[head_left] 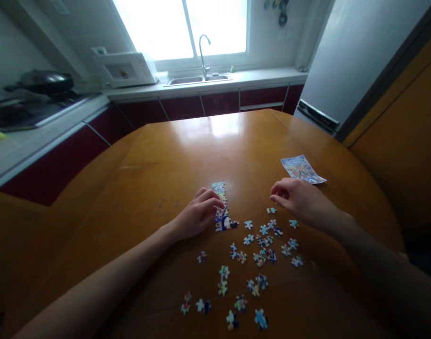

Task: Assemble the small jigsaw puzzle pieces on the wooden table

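Note:
A joined strip of jigsaw puzzle (221, 221) lies on the wooden table, its right side uneven with tabs. My left hand (197, 214) rests against the strip's left side, fingers loosely bent and apart, fingertips over its middle; no piece shows in its grasp. To the right, my right hand (296, 197) hovers just above the table, thumb and fingers curled together. Whatever it may hold is hidden. Below it lies a loose puzzle piece (271, 210). Several more pieces are scattered nearer to me, among them a light blue one (261, 318) and a lone one (201, 256) at the left.
A printed picture sheet (302, 168) lies beyond my right hand. The round-ended table (187, 150) reaches toward a counter with a sink (187, 80), a faucet (204, 56) and a microwave (126, 70). A pan (45, 82) sits on the stove at left; a fridge (356, 52) stands at right.

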Available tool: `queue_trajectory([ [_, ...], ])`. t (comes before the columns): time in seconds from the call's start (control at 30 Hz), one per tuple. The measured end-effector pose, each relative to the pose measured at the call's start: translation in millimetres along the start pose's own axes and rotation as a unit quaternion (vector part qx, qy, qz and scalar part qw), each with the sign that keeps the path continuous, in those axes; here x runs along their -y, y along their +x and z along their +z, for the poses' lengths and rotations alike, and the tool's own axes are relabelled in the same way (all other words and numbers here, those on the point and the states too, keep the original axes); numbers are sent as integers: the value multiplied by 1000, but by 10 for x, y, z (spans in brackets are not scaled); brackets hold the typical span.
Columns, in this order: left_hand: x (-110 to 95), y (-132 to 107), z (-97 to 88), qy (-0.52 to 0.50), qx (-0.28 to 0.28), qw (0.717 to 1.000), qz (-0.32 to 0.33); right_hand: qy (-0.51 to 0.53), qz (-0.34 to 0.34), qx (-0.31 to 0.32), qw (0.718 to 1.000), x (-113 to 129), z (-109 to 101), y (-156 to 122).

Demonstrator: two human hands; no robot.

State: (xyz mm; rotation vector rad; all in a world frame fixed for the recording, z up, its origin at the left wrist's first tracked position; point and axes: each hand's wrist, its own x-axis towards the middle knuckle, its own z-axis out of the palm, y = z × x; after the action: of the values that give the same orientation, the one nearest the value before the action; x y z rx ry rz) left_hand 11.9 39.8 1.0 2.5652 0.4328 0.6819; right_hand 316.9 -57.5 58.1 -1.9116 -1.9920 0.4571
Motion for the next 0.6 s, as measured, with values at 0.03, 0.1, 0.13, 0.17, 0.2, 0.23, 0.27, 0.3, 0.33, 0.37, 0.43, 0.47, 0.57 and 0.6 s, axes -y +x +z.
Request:
queue_trajectory([
  [0.03, 4, -3, 4, 0, 1, 1000, -1, 0, 0, 1, 1000, 3, -2, 0],
  [0.1, 13, -10, 12, -2, 2, 1000, -4, 1, 1, 0, 1000, 9, -7, 0],
  [0.13, 16, -12, 14, -3, 2, 1000, -5, 3, 3, -1, 1000, 11, -8, -1],
  [0.17, 17, -12, 16, -4, 3, 1000, -6, 3, 4, -1, 1000, 12, -10, -2],
  [0.2, 16, -11, 16, -5, 3, 1000, -7, 3, 6, 0, 1000, 13, -11, -3],
  [0.23, 15, -8, 15, -6, 4, 1000, -6, 3, 7, 0, 1000, 13, -11, -3],
  [0.27, 12, -5, 13, -7, 4, 1000, -6, 1, 8, 0, 1000, 14, -12, -4],
  [0.3, 10, -1, 11, -6, 4, 1000, -6, 0, 7, 0, 1000, 15, -13, -4],
  [0.33, 8, 2, 9, -5, 4, 1000, -5, -2, 7, 1, 1000, 15, -14, -4],
  [0.37, 7, 4, 7, -4, 3, 1000, -4, -3, 6, 1, 1000, 16, -14, -4],
  [0.43, 8, 3, 4, -2, 1, 1000, -2, -5, 8, 1, 1000, 17, -15, -2],
  [0.47, 11, 1, 4, 0, 2, 1000, -2, -5, 8, 2, 1000, 17, -15, 0],
  [0.57, 22, -10, 5, 3, 2, 1000, -3, 0, 7, 1, 1000, 21, -17, 1],
  [0.6, 25, -13, 7, 3, 3, 1000, -4, 1, 6, 2, 1000, 25, -20, 0],
])
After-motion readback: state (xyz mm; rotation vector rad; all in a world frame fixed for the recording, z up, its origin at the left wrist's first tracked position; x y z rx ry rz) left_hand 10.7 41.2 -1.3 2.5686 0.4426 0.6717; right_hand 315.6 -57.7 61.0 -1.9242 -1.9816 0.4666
